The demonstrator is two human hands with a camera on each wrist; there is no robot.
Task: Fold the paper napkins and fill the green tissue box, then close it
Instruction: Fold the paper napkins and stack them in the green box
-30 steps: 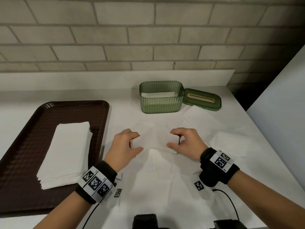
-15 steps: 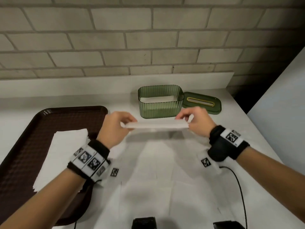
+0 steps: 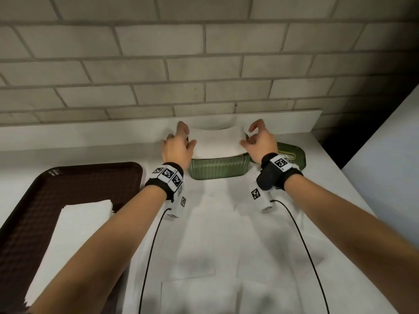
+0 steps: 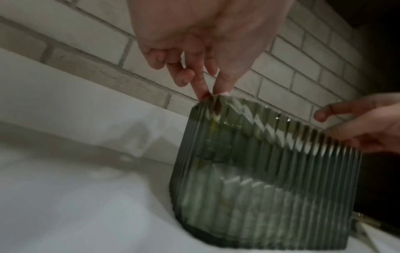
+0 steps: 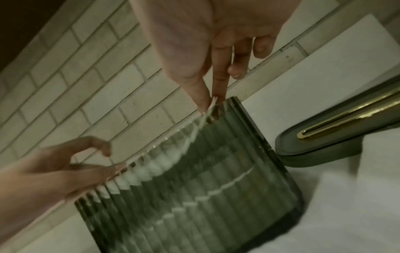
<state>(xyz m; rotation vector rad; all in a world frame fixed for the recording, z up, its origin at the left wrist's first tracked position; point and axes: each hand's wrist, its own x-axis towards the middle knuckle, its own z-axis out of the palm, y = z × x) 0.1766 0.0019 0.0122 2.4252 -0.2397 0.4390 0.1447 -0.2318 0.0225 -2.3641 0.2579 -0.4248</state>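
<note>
A folded white napkin point(image 3: 217, 142) hangs over the open top of the ribbed green tissue box point(image 3: 218, 169), sagging in the middle. My left hand point(image 3: 179, 143) pinches its left end between thumb and fingertips point(image 4: 218, 87). My right hand point(image 3: 258, 141) pinches its right end, thumb and fingertips point(image 5: 207, 97) right at the box rim. Through the ribbed wall of the tissue box point(image 4: 270, 171) the napkin's white edge shows, with more white paper lower inside. The green lid point(image 3: 292, 155) with its gold slot point(image 5: 346, 119) lies to the right of the tissue box point(image 5: 194, 188).
A brown tray point(image 3: 45, 211) at the left carries a stack of flat napkins point(image 3: 74, 234). Several unfolded napkins point(image 3: 226, 257) lie spread on the white counter in front of the box. A brick wall stands close behind. Wrist-camera cables trail from both wrists.
Both hands lifted the folded napkin off the counter and carried it forward. It now hangs at the box's open top instead of in front of the box.
</note>
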